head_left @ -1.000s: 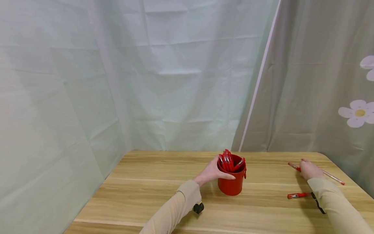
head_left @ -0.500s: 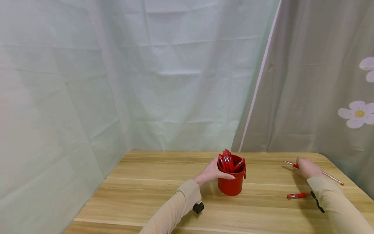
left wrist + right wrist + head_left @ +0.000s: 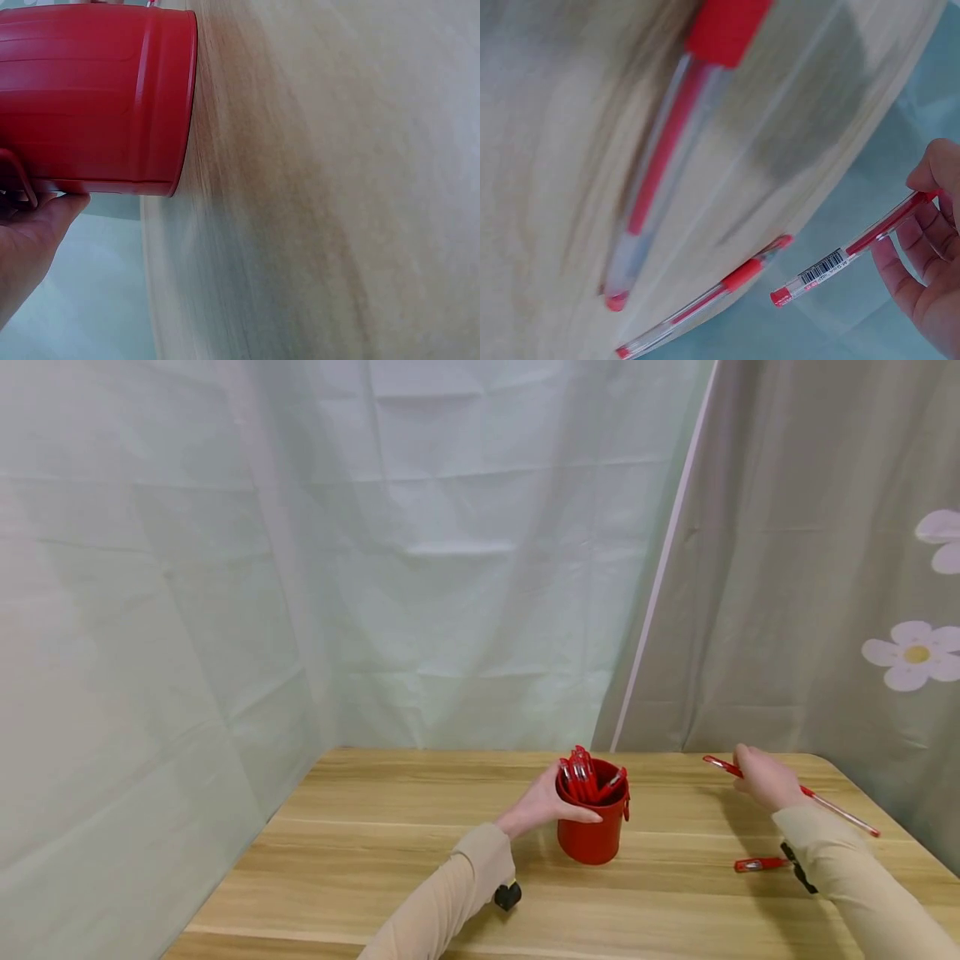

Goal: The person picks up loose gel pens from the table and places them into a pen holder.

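Note:
A red pail-shaped pen holder (image 3: 591, 842) stands upright on the table with several red pens (image 3: 581, 777) leaning inside. My left hand (image 3: 542, 802) grips it at the rim from the left, the thumb across its near side. In the left wrist view, fingers (image 3: 46, 229) wrap the far side of the red pail (image 3: 90, 97) beside its handle. My right hand (image 3: 768, 781) pinches a red gel pen (image 3: 722, 766) above the table at the back right. The right wrist view shows the thumb and fingertips at the red part of that pen, its clear barcoded barrel (image 3: 862, 244) sticking out.
On the wooden table (image 3: 420, 893), one red pen (image 3: 843, 812) lies below my right hand towards the right edge. Another red pen (image 3: 759, 864) lies nearer, partly hidden by the right wrist's strap. Curtains (image 3: 480, 568) hang behind the table.
My right hand has moved left and up with the gel pen, away from the pen lying to its right. My left hand keeps its hold on the red pail.

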### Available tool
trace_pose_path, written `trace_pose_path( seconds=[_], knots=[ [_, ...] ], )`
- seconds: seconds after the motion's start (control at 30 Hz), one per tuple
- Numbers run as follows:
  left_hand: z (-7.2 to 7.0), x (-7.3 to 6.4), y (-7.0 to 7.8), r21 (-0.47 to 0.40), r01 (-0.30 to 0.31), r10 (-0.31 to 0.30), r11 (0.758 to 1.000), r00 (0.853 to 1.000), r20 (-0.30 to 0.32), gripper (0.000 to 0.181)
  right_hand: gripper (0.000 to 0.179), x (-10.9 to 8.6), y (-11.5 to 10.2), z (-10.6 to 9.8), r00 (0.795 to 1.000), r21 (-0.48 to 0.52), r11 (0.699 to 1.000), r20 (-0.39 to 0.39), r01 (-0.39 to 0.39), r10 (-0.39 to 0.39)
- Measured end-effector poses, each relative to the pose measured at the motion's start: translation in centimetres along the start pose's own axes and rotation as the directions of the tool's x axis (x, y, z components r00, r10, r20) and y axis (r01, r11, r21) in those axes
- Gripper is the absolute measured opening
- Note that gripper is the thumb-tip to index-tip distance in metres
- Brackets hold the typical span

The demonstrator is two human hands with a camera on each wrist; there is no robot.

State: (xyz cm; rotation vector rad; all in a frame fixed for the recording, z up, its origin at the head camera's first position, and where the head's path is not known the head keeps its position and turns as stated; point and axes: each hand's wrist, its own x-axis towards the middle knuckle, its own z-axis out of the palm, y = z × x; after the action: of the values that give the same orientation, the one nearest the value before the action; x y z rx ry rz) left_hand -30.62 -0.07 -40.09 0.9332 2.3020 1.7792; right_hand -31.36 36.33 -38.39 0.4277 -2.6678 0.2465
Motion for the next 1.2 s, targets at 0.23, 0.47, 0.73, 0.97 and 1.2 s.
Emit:
trace_pose_path(
  seconds=[0.23,0.47,0.73,0.97,1.2],
  knots=[
    [0.0,0.0,-0.1,0.026,0.006,-0.006,1.000,1.000,-0.001,0.067,0.029,1.3,-1.6,-0.2,0.999,0.037,0.998,0.015,0.049,-0.049],
    [-0.1,-0.6,1.9,-0.010,-0.001,0.001,1.000,1.000,0.021,0.067,0.027,2.6,-3.1,-0.4,0.994,0.047,0.993,-0.018,0.104,-0.104],
    [0.1,0.3,-0.3,0.018,0.017,-0.017,1.000,1.000,0.012,0.068,0.025,2.9,-4.8,-0.9,0.995,0.106,0.990,-0.029,0.096,-0.094],
    [0.0,0.2,-0.3,0.010,0.016,-0.016,1.000,1.000,0.008,0.068,0.022,3.3,-6.1,-0.8,0.995,0.196,0.977,-0.070,0.084,-0.071],
    [0.0,0.2,-0.1,0.006,0.014,-0.014,1.000,1.000,0.005,0.067,0.021,3.6,-7.4,-0.7,0.994,0.306,0.948,-0.086,0.091,-0.068]
  ],
)
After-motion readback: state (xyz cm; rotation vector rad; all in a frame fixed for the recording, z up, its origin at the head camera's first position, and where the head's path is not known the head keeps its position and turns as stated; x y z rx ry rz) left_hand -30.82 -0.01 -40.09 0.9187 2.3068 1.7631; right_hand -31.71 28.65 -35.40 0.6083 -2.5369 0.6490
